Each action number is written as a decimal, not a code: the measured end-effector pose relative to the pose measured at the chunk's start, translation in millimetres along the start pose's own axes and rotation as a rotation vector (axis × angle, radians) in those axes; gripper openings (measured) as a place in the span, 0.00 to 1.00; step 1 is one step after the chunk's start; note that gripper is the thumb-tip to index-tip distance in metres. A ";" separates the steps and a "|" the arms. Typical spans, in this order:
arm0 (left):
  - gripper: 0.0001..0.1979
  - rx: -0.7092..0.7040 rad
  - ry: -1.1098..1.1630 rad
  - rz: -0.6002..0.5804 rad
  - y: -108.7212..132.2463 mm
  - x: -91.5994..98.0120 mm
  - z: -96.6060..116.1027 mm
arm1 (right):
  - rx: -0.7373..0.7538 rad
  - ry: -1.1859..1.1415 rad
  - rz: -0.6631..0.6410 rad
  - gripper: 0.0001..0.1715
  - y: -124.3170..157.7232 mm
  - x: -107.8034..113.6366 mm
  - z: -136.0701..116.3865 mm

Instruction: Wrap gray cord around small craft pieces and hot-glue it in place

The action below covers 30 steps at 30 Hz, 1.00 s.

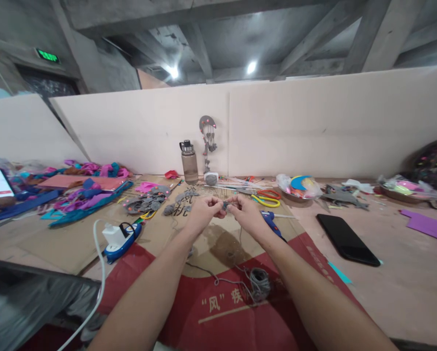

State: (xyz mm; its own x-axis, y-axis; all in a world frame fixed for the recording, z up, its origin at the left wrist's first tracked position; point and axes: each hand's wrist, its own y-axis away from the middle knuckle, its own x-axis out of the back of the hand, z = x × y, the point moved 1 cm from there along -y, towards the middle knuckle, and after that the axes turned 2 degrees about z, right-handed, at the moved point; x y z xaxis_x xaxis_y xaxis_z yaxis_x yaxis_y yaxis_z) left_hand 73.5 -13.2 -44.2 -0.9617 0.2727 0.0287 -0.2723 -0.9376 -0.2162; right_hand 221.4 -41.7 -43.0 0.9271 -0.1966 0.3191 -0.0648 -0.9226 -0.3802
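Note:
Over the cardboard, my left hand [208, 210] and my right hand [243, 211] meet, fingers pinched on a small grey felt piece [225, 205]. Its exact shape is mostly covered by my fingertips. A grey strand hangs below my right hand. Nearer to me, a wound bundle of grey yarn [259, 284] lies on the red printed part of the cardboard, its loose end trailing left. Just right of my right hand rests a blue glue gun [271, 224]. Scissors with yellow and red handles [267, 199] lie behind it.
A bottle [189, 163] stands by the white partition [145, 126], where a grey moon-shaped hanging ornament [208, 124] hangs. Left are grey felt pieces [145, 201], a blue power strip [122, 246] with a white cable, and colourful felt [94, 187]. A black phone [346, 240] lies right.

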 end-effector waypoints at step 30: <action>0.09 0.037 -0.133 -0.030 -12.6 15.0 -11.5 | 0.100 0.150 -0.097 0.09 -4.9 3.9 8.7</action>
State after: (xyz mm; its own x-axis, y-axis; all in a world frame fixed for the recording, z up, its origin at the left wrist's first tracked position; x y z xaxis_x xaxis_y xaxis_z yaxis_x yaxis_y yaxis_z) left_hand 62.9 5.2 -52.2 -0.9482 0.2719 0.1642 -0.2995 -0.9375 -0.1772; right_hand 228.5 -35.1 -47.5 0.8616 -0.1626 0.4808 0.0656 -0.9037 -0.4231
